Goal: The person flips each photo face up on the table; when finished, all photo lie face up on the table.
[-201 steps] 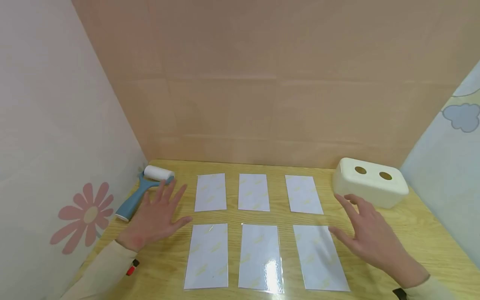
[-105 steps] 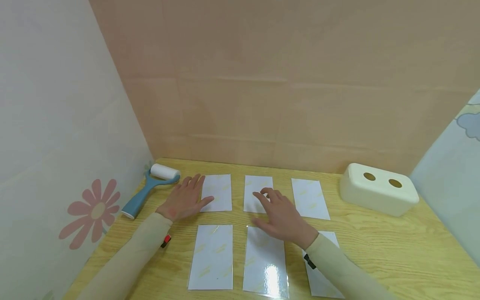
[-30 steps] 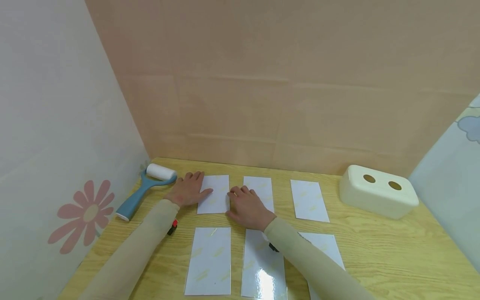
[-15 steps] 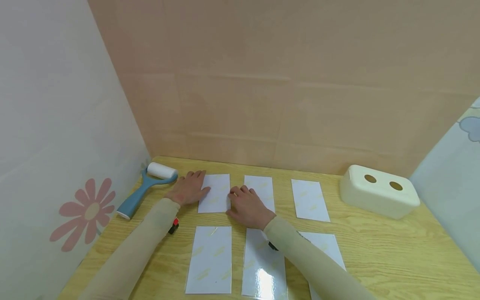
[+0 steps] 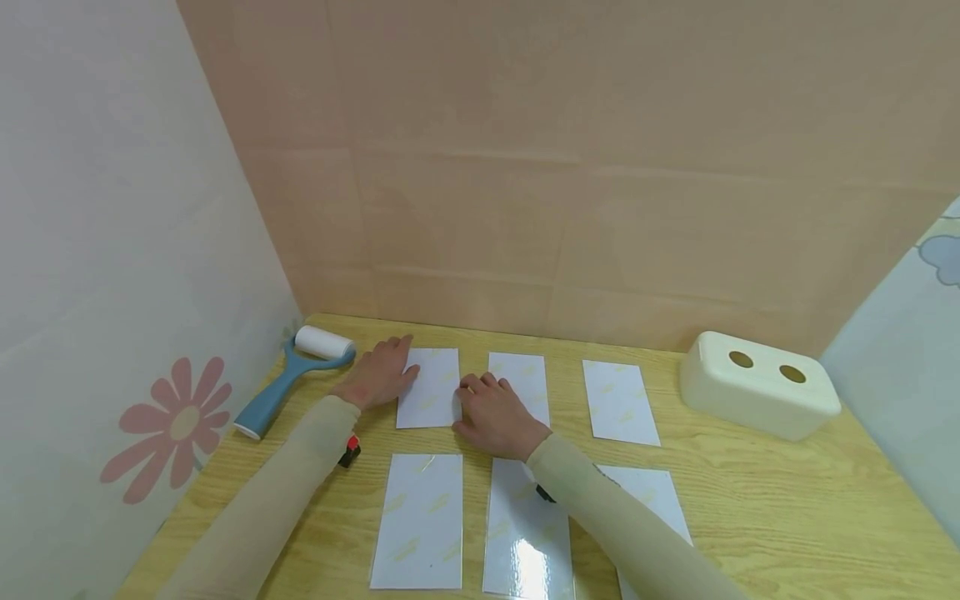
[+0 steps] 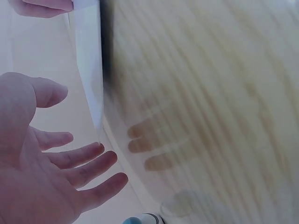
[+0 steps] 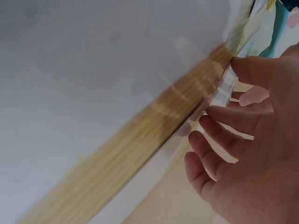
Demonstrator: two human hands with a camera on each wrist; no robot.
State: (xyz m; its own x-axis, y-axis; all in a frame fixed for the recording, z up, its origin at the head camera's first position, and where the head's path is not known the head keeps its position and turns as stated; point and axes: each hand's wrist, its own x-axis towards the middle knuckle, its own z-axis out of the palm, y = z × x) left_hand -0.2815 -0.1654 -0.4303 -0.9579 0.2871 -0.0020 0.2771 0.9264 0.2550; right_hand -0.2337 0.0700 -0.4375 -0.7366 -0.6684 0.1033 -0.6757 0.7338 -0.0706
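A white rectangular sheet (image 5: 432,396) with faint yellow marks lies on the wood-grain table, at the left of the back row. My right hand (image 5: 501,417) has its fingers bent at that sheet's right edge. In the right wrist view, thumb and fingertips of the right hand (image 7: 257,130) meet the thin edge, a little apart along it; the hold looks like a light grip. My left hand (image 5: 378,375) is at the sheet's left edge. The left wrist view shows the left hand (image 6: 60,154) with loose, spread fingers, fingertips close to the sheet (image 6: 88,60); contact is unclear.
More such sheets lie in two rows, including a middle back sheet (image 5: 521,379), a right back sheet (image 5: 619,402) and a front left sheet (image 5: 417,525). A blue-handled roller (image 5: 273,400) lies far left. A cream box with two holes (image 5: 757,387) stands right.
Both hands have come in from the sides to the back left sheet, the right hand crossing leftward. In the last second the left fingers have shifted slightly left; the right hand has stayed put.
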